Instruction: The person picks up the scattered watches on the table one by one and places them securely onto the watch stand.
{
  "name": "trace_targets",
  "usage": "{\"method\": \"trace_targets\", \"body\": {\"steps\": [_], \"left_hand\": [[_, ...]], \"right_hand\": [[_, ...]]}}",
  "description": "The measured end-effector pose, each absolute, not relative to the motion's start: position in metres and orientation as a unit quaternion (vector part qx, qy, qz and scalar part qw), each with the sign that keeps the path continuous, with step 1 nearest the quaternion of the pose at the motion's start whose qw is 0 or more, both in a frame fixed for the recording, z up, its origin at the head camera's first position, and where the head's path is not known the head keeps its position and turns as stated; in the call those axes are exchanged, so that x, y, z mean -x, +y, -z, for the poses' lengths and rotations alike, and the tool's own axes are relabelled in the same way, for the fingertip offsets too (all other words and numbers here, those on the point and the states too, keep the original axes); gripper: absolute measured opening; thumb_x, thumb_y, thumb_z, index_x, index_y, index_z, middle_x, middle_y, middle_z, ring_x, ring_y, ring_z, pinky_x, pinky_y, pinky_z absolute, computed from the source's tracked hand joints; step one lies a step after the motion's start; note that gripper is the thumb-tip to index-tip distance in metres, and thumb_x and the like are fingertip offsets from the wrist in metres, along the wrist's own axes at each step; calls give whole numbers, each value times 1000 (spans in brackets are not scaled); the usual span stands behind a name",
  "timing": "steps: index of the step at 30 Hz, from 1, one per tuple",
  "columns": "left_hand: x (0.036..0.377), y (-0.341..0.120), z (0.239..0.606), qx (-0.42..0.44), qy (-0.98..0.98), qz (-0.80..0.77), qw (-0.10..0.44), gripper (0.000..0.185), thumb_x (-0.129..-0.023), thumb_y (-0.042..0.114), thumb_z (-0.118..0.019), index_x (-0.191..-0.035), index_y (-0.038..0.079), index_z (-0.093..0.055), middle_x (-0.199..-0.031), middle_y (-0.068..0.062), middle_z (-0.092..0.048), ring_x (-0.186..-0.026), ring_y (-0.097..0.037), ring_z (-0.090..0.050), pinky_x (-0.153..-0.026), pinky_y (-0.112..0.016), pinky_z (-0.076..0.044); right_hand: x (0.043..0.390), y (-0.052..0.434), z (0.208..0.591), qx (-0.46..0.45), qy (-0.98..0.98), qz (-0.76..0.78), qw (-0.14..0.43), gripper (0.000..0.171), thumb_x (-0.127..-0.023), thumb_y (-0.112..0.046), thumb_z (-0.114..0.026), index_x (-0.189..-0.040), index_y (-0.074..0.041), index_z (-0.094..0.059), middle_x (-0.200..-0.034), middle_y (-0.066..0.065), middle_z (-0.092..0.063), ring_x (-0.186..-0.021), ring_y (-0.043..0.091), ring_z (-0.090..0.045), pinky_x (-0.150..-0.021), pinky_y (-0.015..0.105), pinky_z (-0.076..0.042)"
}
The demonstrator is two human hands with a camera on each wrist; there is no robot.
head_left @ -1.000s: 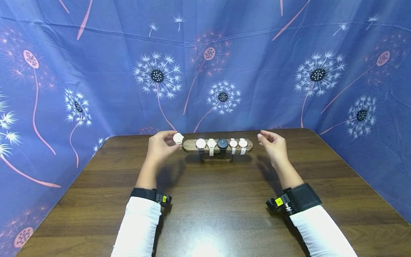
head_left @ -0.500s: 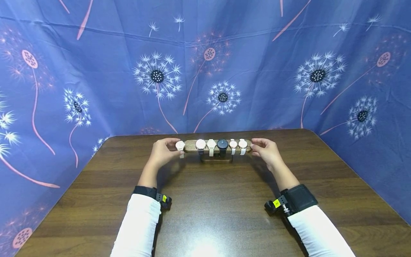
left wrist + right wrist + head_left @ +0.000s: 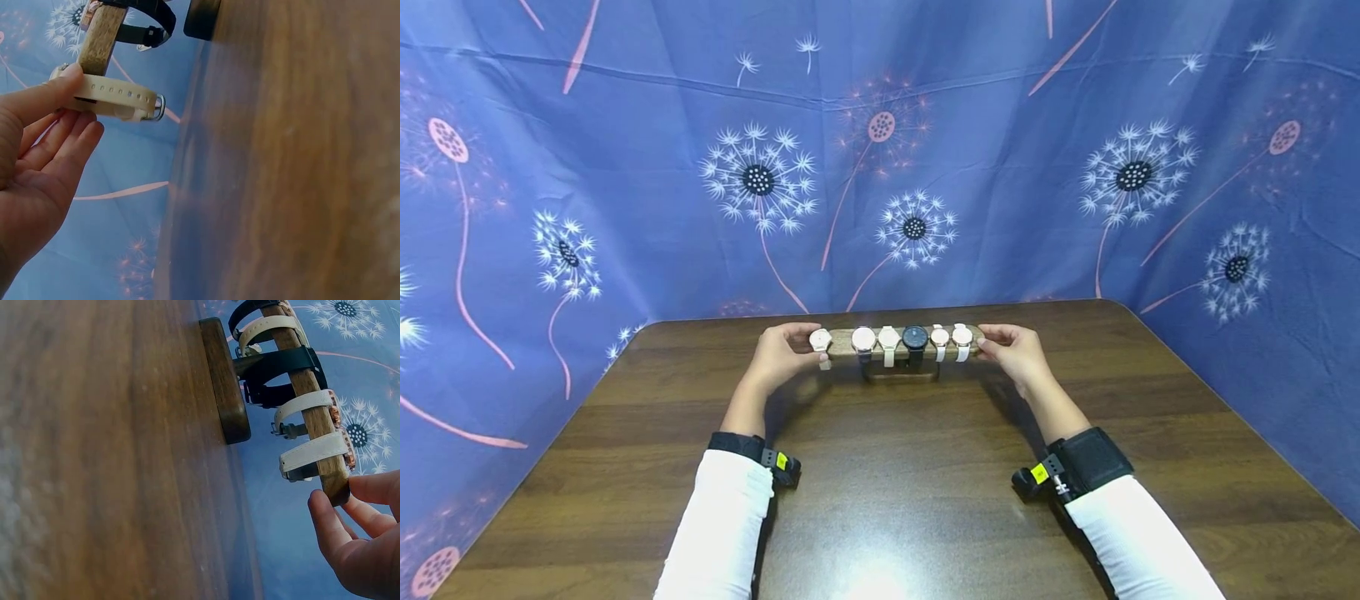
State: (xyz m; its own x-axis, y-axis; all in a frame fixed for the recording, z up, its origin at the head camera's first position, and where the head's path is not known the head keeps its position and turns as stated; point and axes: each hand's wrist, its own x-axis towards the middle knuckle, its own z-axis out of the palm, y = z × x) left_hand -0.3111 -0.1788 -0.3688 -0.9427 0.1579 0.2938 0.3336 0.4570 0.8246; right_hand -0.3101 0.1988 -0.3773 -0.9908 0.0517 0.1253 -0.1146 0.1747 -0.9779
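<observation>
At the left end of a wooden watch stand [image 3: 842, 342], my left hand [image 3: 777, 357] pinches a watch [image 3: 821, 340] with a pale cream strap. The strap [image 3: 119, 92] forms a buckled loop at the bar's end in the left wrist view. My right hand [image 3: 1018, 357] holds the bar's other end [image 3: 335, 487] between thumb and fingers. Along the bar sit a watch with a dark strap [image 3: 863, 339], a cream one [image 3: 889, 337], a black one [image 3: 915, 337], and two white-strapped watches [image 3: 940, 336] near the right hand.
The stand's base [image 3: 225, 381] rests on a brown wood-grain table [image 3: 880, 467] near its far edge. Behind hangs a blue cloth [image 3: 1015, 233] with dandelion prints. Black camera straps [image 3: 1090, 462] circle both wrists.
My left hand has brought the cream watch down and onto the bar's left end. My right hand has moved left from beside the stand and taken hold of its right end.
</observation>
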Motion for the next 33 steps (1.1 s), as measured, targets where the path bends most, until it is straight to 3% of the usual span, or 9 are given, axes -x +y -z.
{"method": "trace_targets", "body": {"steps": [8,19,25,33], "left_hand": [[320,-180,365,149,-843,514,55,52,-73,2,-85,-121,-2,-66,-111,-18,-70,-104,-29,-66,-90,-37,-53],[327,-174,366,164,-836,523,36,52,-69,1,-87,-117,-4,-68,-105,-19,-71,-97,-29,-69,-80,-32,-57],[329,-171,365,164,-834,526,33,55,-66,-1,-88,-117,-3,-68,-107,-18,-71,-99,-28,-69,-81,-32,-57],[330,-166,363,174,-857,481,54,58,-64,5,-91,-117,0,-69,-101,-12,-73,-91,-21,-70,-78,-31,-57]], "right_hand": [[311,200,377,-21,-758,-648,72,36,-92,7,-61,-126,16,-55,-96,9,-63,-73,4,-65,-81,29,-57],[312,202,376,-39,-772,-631,72,36,-90,10,-60,-125,17,-55,-111,24,-64,-72,4,-65,-81,33,-56],[313,201,376,-47,-776,-625,74,36,-91,9,-60,-125,17,-54,-119,33,-59,-72,3,-65,-80,32,-56],[315,200,375,-49,-781,-619,76,35,-91,9,-60,-125,17,-54,-120,34,-58,-73,2,-64,-82,33,-56]]}}
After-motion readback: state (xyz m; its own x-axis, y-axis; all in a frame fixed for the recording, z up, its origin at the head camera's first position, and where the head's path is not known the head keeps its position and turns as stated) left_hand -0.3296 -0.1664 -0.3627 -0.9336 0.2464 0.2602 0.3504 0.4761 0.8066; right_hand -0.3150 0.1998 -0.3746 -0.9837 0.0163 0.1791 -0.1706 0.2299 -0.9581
